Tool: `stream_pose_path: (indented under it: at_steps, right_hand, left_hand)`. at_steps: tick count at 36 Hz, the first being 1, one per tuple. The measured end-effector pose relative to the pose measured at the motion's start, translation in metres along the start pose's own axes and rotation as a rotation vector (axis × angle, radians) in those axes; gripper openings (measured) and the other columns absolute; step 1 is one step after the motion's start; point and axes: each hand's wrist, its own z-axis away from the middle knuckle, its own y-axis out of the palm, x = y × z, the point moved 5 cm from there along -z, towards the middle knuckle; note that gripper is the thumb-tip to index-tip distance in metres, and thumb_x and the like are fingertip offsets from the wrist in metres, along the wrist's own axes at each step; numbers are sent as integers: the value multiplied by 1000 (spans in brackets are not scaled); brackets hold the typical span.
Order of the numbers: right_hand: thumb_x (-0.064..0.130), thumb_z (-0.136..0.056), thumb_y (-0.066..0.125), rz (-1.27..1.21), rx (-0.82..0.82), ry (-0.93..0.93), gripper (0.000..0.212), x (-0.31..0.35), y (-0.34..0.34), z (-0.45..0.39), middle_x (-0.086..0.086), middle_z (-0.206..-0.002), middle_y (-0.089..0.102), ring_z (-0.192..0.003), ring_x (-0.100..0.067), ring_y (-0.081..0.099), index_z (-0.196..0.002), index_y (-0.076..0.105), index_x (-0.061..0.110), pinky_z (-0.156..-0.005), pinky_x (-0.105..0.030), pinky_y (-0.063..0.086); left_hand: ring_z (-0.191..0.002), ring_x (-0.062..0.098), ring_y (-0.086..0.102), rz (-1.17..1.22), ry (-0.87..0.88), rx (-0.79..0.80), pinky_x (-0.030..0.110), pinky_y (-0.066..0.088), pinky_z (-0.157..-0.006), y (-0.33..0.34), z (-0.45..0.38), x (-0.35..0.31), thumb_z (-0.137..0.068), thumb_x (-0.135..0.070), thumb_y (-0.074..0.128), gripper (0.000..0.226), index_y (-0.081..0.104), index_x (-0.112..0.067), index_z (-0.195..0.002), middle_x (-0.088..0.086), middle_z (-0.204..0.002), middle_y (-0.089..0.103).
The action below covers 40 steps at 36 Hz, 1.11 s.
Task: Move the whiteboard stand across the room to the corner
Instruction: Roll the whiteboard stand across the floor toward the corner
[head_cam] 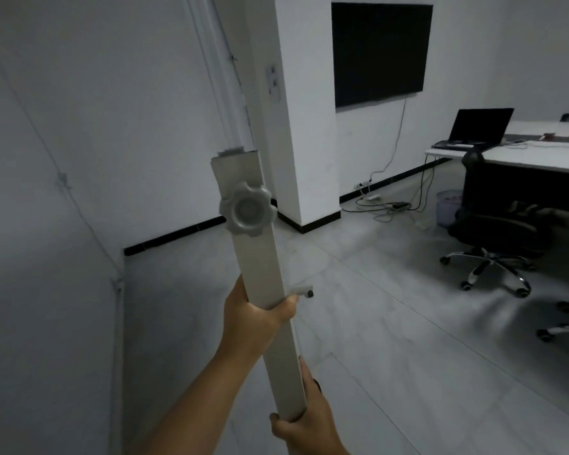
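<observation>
Room: office floor, corner ahead
Grip: left hand, right hand both wrapped round stand post
Feel: probably stiff, top-heavy

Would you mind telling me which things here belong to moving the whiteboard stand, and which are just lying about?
Belongs to the job:
whiteboard stand post
its knob
left hand and right hand, both gripping the post

Just lying about:
wall screen
laptop
desk
office chair
floor cables
</observation>
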Motion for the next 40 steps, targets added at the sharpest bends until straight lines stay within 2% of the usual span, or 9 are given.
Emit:
stream_pose_path:
  at_steps: [4,9,13,18,24,27,32,36,40]
  right_hand:
    - [29,-56,71,4,28,8,106,10,13,-72,14,-114,48,-95,-7,54,-142,9,27,-65,-5,45]
    - [19,-65,72,1,44,-9,101,24,24,-148,18,-101,44,-85,0,50,-143,6,20,-57,2,40]
    - [22,-67,72,36,65,11,102,25,31,-219,27,-91,38,-85,-3,49,-142,3,23,-57,1,40]
    - [20,-70,69,-44,75,45,93,39,38,-324,22,-90,44,-75,2,50,-142,10,27,-51,1,38]
    - [28,-61,71,17,101,0,105,45,40,-425,23,-98,47,-90,-4,54,-143,6,26,-63,-6,41]
    - [24,-64,73,33,102,-19,103,53,40,-471,24,-96,46,-85,3,50,-142,6,21,-55,-1,40]
    - [42,-51,67,74,78,-23,108,63,49,-550,3,-116,57,-97,-12,56,-142,11,26,-64,-9,41]
    - [45,-46,64,68,37,-33,107,72,56,-616,2,-117,56,-98,-13,56,-140,17,26,-71,-19,48]
    - [45,-46,65,34,58,-21,112,79,62,-678,10,-122,51,-105,-9,53,-142,11,26,-75,-13,46]
  left_hand:
    - [-58,11,55,8,-15,-24,7,44,-44,-2,-64,34,-64,-1,72,24,53,-16,-64,1,-63,55]
    - [-57,10,56,1,-44,-62,9,43,-44,-6,-135,69,-65,-2,72,25,52,-17,-61,3,-63,55]
    - [-46,-6,56,35,-94,-132,5,43,-42,-6,-192,98,-65,2,71,31,52,-20,-56,-1,-60,56]
    - [-41,-6,55,56,-124,-192,9,43,-39,-2,-286,138,-63,4,72,32,52,-20,-55,1,-58,55]
    - [-45,6,57,52,-145,-188,8,41,-36,9,-376,178,-65,2,72,29,52,-17,-55,2,-58,54]
    - [-56,15,54,54,-147,-167,7,40,-36,13,-419,197,-65,-1,72,27,52,-17,-57,2,-59,54]
    - [-54,15,53,39,-150,-115,8,40,-35,14,-496,229,-65,-1,72,27,52,-15,-54,2,-58,54]
    - [-57,13,53,63,-158,-86,8,41,-38,17,-556,256,-66,-1,72,27,53,-18,-57,0,-61,54]
    - [-57,14,52,63,-140,-75,9,41,-38,18,-614,282,-65,0,72,28,52,-18,-56,1,-60,53]
